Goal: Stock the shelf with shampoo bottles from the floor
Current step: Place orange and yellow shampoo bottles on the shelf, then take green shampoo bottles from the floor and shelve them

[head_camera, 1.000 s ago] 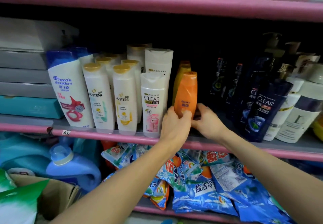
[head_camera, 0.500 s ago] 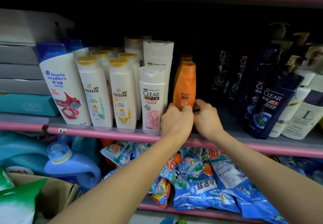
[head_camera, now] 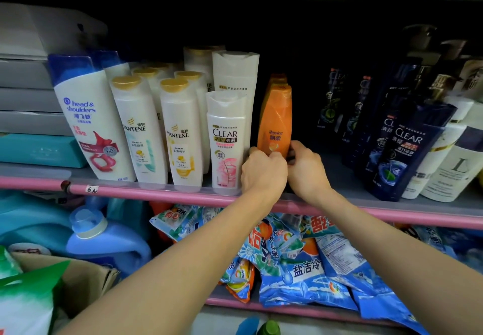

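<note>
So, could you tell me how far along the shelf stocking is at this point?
Done: white bottles and dark bottles already stand in rows on the shelf. In hand: the left hand and right hand grip the base of the front orange bottle, which stands in line with more orange ones behind. Left: a gap beside it is unfilled; a green bottle top shows at the bottom edge, possibly on the floor.

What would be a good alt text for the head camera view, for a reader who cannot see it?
Both hands, left hand and right hand, hold the base of an orange Rejoice shampoo bottle standing on a pink-edged shelf. On its left stand a white Clear bottle and Pantene bottles; on its right, dark blue Clear bottles.
</note>
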